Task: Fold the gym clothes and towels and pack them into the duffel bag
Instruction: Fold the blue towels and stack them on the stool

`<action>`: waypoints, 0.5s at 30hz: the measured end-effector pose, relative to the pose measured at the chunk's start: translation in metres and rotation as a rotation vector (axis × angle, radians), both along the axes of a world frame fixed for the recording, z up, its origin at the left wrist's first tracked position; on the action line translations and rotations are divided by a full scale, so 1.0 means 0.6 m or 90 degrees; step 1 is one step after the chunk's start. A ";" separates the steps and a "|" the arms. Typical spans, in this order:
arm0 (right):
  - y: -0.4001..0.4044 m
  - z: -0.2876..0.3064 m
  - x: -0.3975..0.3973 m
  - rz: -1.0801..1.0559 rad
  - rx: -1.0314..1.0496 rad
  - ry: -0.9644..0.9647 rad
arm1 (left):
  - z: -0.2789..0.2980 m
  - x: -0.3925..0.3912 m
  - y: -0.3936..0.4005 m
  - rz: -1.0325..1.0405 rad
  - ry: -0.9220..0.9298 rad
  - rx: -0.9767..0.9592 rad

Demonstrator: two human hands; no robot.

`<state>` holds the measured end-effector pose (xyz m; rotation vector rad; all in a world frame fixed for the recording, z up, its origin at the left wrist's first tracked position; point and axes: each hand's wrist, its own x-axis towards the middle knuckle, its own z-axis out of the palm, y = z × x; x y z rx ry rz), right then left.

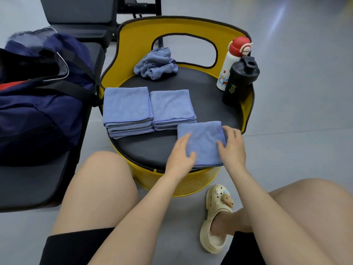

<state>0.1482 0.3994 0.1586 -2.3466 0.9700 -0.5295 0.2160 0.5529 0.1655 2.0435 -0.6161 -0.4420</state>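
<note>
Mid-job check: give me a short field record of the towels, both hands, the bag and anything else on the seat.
surface: round black seat cushion of a yellow barrel chair
folded towels: two stacks of blue microfibre towels, left stack, right stack
towel in hand: folded blue towel at seat front
left hand: flat on towel
right hand: fingers on towel's right edge
unfolded: crumpled blue towel at seat back
bag: navy duffel bag, open, on bench to the left
bottles: white red-capped bottle, black shaker bottle

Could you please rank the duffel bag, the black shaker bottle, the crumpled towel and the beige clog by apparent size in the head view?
1. duffel bag, clearly largest.
2-4. Black shaker bottle, crumpled towel and beige clog look broadly alike; the clog sits nearer the camera, so I won't rank them.
</note>
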 end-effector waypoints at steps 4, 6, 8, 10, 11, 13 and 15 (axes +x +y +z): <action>0.017 -0.013 0.021 0.196 -0.200 0.024 | 0.006 0.030 -0.003 0.224 0.065 -0.054; 0.017 -0.023 0.027 0.232 -0.181 0.134 | 0.002 0.041 -0.008 0.149 0.096 -0.009; 0.012 -0.032 0.030 0.225 -0.112 0.209 | -0.001 0.044 -0.012 0.093 0.118 0.022; 0.015 -0.034 0.032 0.224 -0.104 0.246 | -0.002 0.046 -0.013 0.095 0.142 0.025; 0.019 -0.035 0.034 0.229 -0.116 0.259 | -0.002 0.047 -0.010 0.105 0.142 0.023; 0.033 -0.034 0.040 0.244 -0.138 0.279 | 0.003 0.047 0.002 0.130 0.118 0.031; 0.049 -0.034 0.047 0.266 -0.150 0.286 | 0.007 0.050 0.018 0.167 0.096 0.027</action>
